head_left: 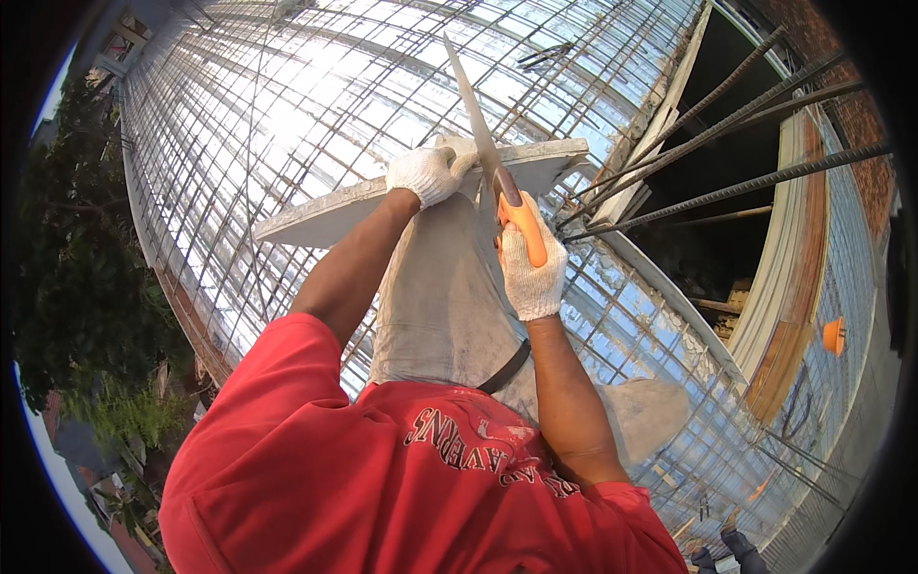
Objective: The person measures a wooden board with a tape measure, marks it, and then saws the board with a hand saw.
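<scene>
A handsaw with an orange handle (521, 228) and a long tapered blade (475, 110) is in my right hand (532, 275), which wears a white knit glove. Its blade points up and away, crossing the edge of a pale, dusty board (330, 212). My left hand (423, 177), gloved too, is wrapped over the top edge of that board, just left of the blade. The board lies crosswise at my trouser-covered legs (430, 297). Whether the saw's teeth are in the board cannot be made out.
A rebar grid (344, 105) spreads over shiny metal decking. Thick ribbed bars (736, 187) jut across a dark opening (698, 253) on the right. A dark hand tool (545, 55) lies ahead. An orange container (834, 337) is far right; another person's dark-clad legs (741, 550) show lower right.
</scene>
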{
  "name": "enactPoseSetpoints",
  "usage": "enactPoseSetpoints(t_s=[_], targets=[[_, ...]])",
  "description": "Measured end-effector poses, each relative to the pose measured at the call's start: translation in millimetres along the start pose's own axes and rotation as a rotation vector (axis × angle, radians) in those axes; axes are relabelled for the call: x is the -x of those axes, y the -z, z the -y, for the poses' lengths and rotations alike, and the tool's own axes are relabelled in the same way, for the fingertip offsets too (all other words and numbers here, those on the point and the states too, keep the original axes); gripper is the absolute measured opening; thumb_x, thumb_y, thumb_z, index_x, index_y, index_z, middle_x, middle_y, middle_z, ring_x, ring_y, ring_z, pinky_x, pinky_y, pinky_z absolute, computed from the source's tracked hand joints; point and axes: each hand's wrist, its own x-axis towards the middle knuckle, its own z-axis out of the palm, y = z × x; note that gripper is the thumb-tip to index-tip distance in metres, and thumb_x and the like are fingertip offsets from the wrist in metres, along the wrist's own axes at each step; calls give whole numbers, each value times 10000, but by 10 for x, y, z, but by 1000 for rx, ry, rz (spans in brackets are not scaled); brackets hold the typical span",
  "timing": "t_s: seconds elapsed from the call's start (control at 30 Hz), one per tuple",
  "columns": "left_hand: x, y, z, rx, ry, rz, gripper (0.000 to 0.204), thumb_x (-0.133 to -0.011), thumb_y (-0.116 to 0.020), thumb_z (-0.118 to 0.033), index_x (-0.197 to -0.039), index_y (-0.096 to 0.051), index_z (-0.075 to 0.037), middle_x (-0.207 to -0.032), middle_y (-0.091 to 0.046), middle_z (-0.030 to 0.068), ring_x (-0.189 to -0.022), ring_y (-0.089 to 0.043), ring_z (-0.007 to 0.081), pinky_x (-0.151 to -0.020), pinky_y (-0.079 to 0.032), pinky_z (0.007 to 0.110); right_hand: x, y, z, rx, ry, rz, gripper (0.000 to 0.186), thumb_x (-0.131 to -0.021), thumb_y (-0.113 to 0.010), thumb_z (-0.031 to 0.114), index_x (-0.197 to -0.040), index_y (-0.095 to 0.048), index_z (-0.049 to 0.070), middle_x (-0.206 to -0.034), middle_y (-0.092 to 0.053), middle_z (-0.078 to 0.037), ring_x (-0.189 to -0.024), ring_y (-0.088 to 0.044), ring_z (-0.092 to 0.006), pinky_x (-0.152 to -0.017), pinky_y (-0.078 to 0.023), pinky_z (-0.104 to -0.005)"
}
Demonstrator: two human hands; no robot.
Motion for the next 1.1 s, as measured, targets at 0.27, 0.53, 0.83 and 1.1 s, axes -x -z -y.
enactPoseSetpoints(t_s=[0.27,0.53,0.83,1.1], targets=[[-180,99,116,30,-179,28,852,-827,-803,-532,-1467,-562,-24,-1324,-707,260,-1202,-707,400,-1006,-569,479,-219,-103,148,-16,97,40,492,-973,-757,186,-1406,-637,-14,-1168,-772,-227,-1073,-784,-332,-902,-608,-379],[-171,-75,-41,-226,-21,7,432,-890,-691,-384,-1220,-776,-119,-1184,-773,204,-1095,-754,384,-939,-594,489,1205,599,138,39,51,91,515,-969,-708,131,-1445,-606,-37,-1350,-709,-250,-1194,-740,-374,-972,-601,-388],[-60,-224,-47,-122,60,12,482,-913,-703,-509,-1255,-748,-171,-1120,-789,178,-1082,-755,371,-897,-591,506,455,21,80,82,157,36,526,-967,-720,145,-1443,-589,-36,-1170,-738,-254,-1020,-764,-382,-837,-615,-420],[22,-136,-324,-123,-51,-20,399,-908,-668,-380,-1186,-761,-110,-1093,-786,195,-1034,-762,382,-887,-593,507,62,-53,135,107,165,-52,534,-967,-736,146,-1442,-590,-51,-1205,-773,-213,-1013,-796,-342,-838,-625,-372]])
